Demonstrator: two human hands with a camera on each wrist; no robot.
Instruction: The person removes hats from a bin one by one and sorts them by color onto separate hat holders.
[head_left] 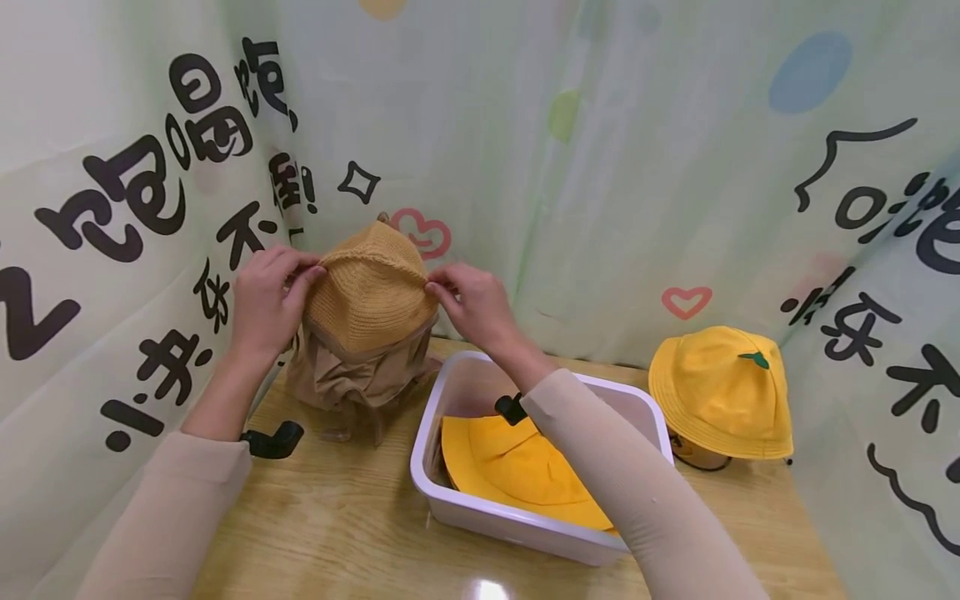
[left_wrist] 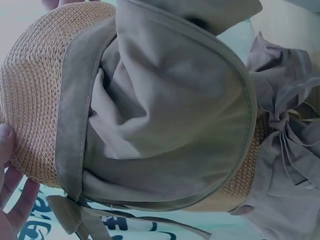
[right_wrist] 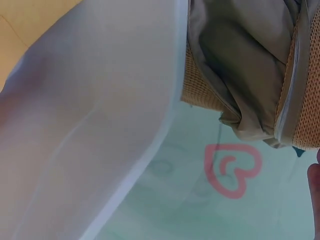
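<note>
Tan woven sun hat (head_left: 367, 296) is btwn hands, near white tub's (head_left: 517, 535) back-left corner; L hand (head_left: 268, 292) pinches its left side, R hand (head_left: 478, 307) its right, equally near; wide way runs across.

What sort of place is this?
Likely a curtained-off indoor work corner: printed curtains hang behind and to both sides of a wood-grain table, which carries a white bin.

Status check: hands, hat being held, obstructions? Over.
Left hand and right hand pinch woven hat at opposite sides. White bin close by, not between them.
</note>
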